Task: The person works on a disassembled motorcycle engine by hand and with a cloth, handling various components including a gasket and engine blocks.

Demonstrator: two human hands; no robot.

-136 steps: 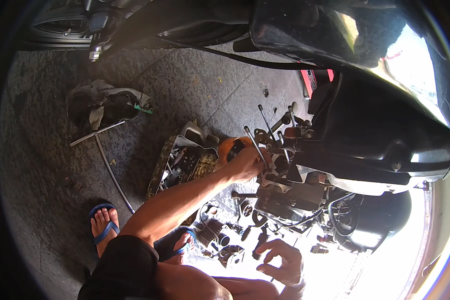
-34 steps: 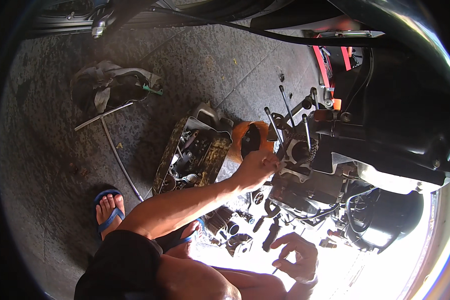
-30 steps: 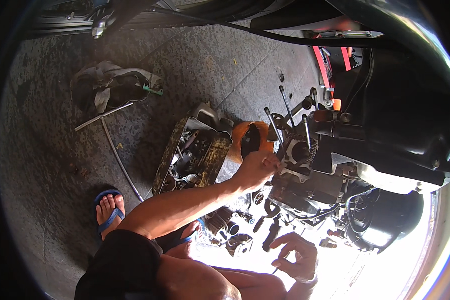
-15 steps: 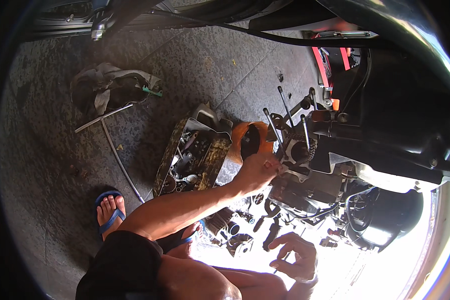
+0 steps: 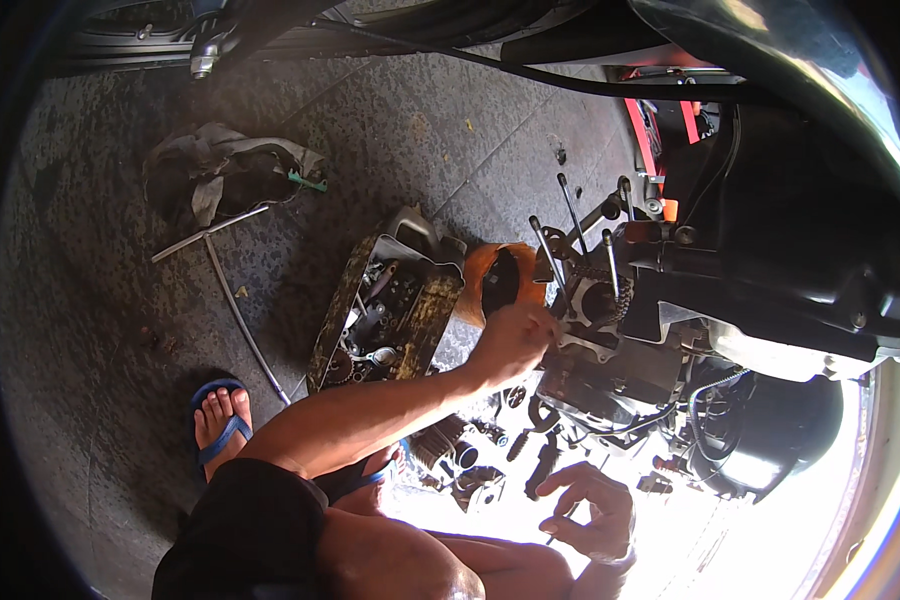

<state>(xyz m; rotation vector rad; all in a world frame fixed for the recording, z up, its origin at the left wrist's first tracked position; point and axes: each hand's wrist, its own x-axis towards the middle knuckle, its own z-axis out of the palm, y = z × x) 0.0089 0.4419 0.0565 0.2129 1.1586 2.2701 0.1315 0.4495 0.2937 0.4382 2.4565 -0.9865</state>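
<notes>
My left hand is at the near-left edge of an opened engine block. Its fingers are pinched together beside a pale metal gasket face; what lies between the fingertips is hidden. Long studs stick up from the block around a round bore, and a chain runs along it. Lower down, my right hand hovers over the brightly lit floor with index finger and thumb curved apart. A tiny dark tip shows below that thumb, too small to name.
Left of the engine are an orange container and a grimy metal bin of parts. Loose engine parts lie near my sandalled foot. A T-handle wrench and grey rag lie at left; a red toolbox stands behind.
My left hand has drawn back slightly to the left from the gasket face, showing more of its edge. My right hand keeps nearly the same place and curve.
</notes>
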